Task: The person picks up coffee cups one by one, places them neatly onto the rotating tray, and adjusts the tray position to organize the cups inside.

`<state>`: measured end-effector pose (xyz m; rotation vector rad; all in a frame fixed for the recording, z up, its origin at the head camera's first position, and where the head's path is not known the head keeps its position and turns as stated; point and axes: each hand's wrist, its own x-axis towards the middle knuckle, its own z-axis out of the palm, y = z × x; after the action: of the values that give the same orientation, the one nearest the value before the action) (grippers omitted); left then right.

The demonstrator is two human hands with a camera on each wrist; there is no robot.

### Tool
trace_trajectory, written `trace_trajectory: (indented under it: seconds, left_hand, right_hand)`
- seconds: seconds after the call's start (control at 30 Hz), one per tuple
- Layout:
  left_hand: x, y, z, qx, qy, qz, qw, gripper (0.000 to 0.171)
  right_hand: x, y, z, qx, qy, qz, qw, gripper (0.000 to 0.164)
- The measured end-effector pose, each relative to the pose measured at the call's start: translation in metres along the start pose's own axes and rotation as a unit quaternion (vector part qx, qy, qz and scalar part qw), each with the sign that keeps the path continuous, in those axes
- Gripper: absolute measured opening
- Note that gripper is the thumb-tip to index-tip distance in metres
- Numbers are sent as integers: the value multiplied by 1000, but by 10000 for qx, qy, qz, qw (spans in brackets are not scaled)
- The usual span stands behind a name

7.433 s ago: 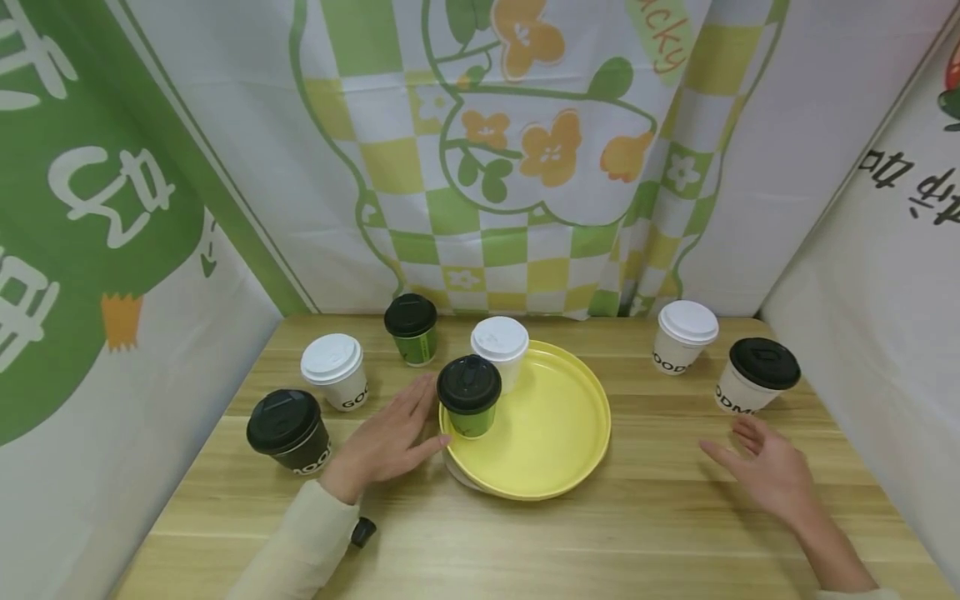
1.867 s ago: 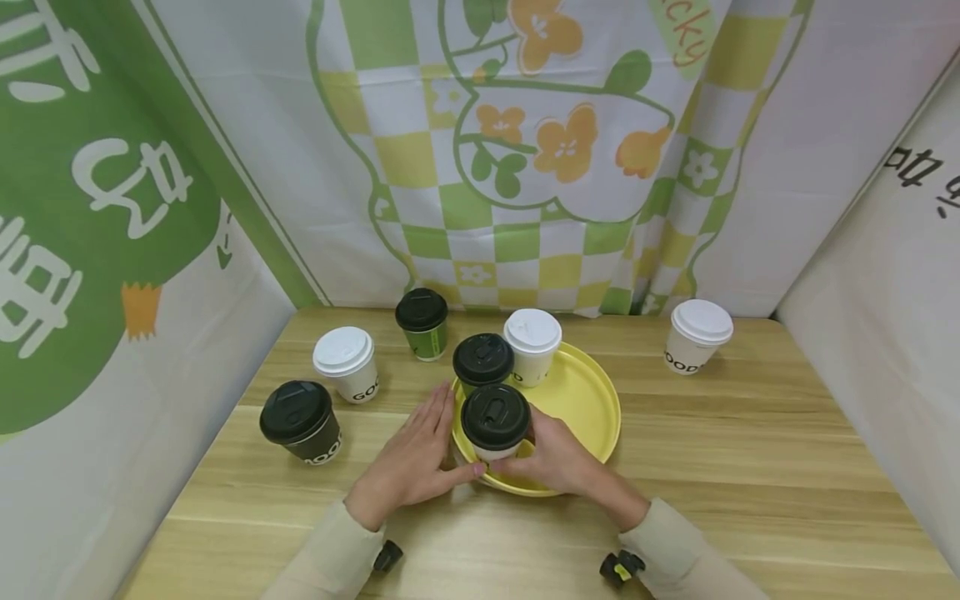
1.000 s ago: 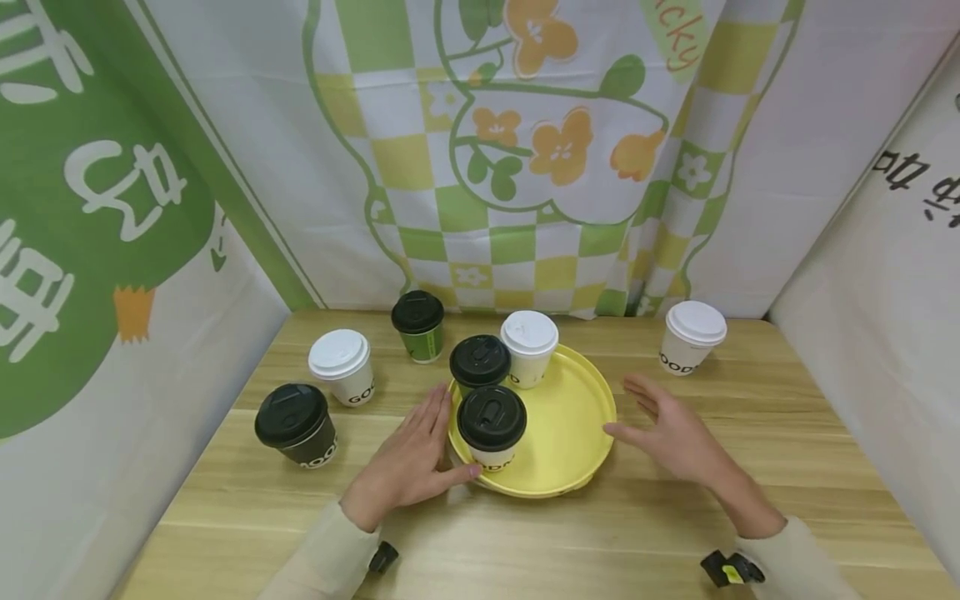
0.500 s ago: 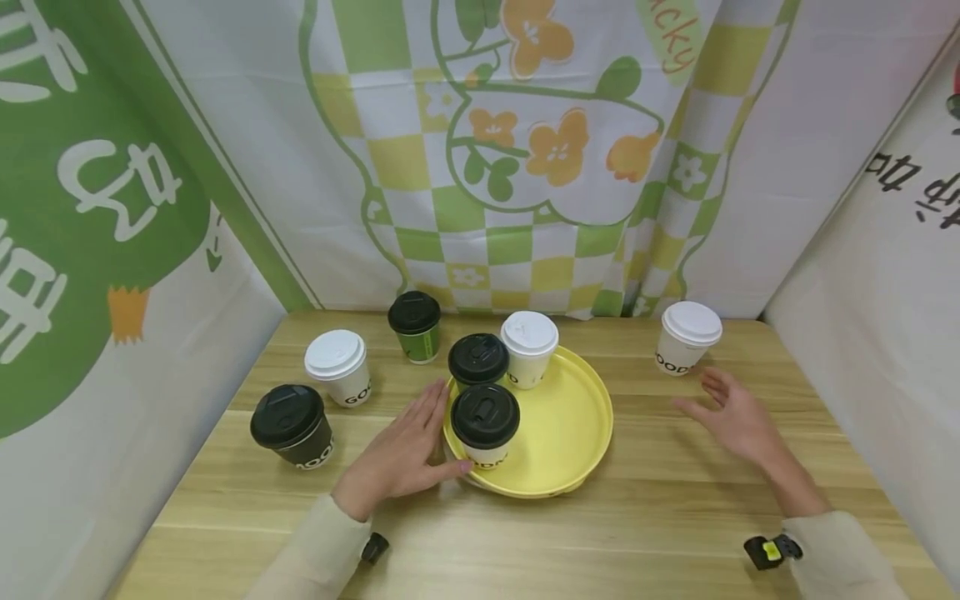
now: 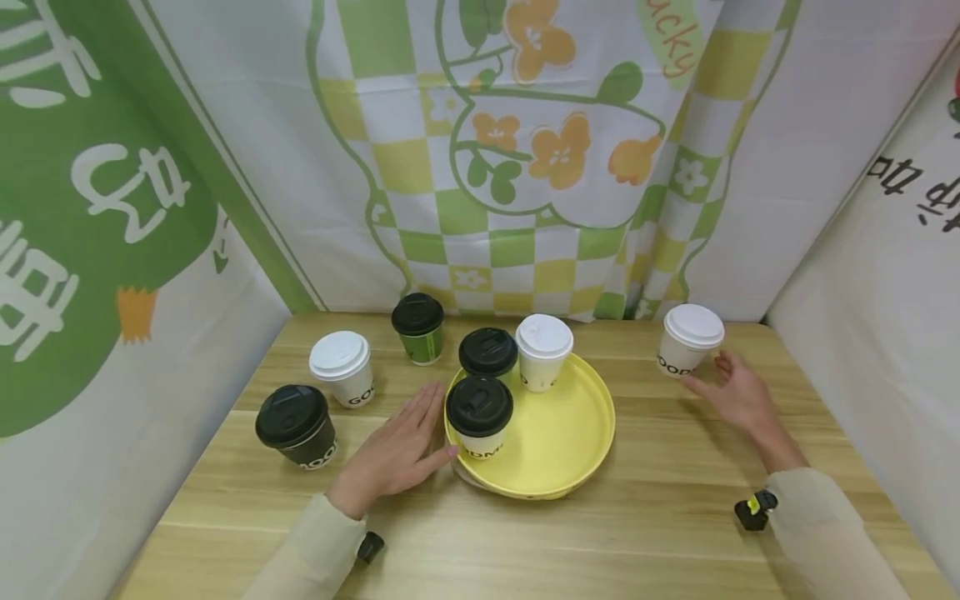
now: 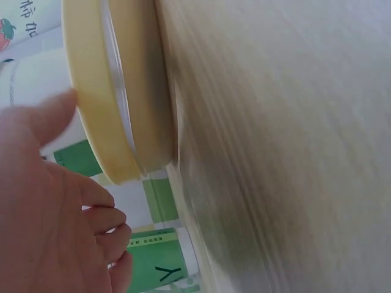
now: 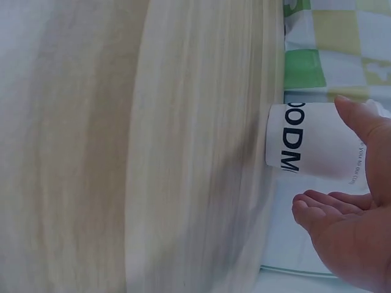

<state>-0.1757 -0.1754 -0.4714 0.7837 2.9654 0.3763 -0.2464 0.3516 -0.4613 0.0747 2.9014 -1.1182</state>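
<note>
In the head view my left hand (image 5: 393,458) lies with straight fingers along the left side of a round yellow tray (image 5: 573,446), thumb at its rim. On the tray stand a white paper cup with a black lid (image 5: 480,417), a black-lidded cup (image 5: 489,350) mostly hidden behind it, and a white-lidded white cup (image 5: 543,354). My right hand (image 5: 738,396) is at another white cup with a white lid (image 5: 686,342), at the back right. The right wrist view shows the thumb over the cup's (image 7: 317,137) side, and the fingers apart from it.
Left of the tray stand a dark cup with a black lid (image 5: 297,427), a white cup with a white lid (image 5: 342,369) and a green cup with a black lid (image 5: 418,329). A checkered curtain (image 5: 510,250) hangs behind the wooden table (image 5: 525,550).
The black-lidded white cup went from the right side onto the tray, and my right hand let go. That hand then moved right to the white-lidded cup. Lately the tray has turned slightly clockwise.
</note>
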Motion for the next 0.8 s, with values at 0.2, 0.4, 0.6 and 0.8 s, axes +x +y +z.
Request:
trace_trajectory:
  seconds: [0.2,0.4,0.6,0.8]
  left_hand:
    - [-4,0,-1,-53,122,-223,9997,85]
    - [-11,12,0,-285,5,-314,9991,96]
    - [-12,26,3,-338,40,-435,9985,100]
    - [-11,30,5,-309,64,-582,9978,101]
  right_hand:
    - [11,2,4,63,51,-36,10000,110]
    - [22,1,10,284,356,-209,9987,100]
    - [30,-4,19,731,825,-170,9938,87]
    - [35,-7,26,836,1100,58,9904,84]
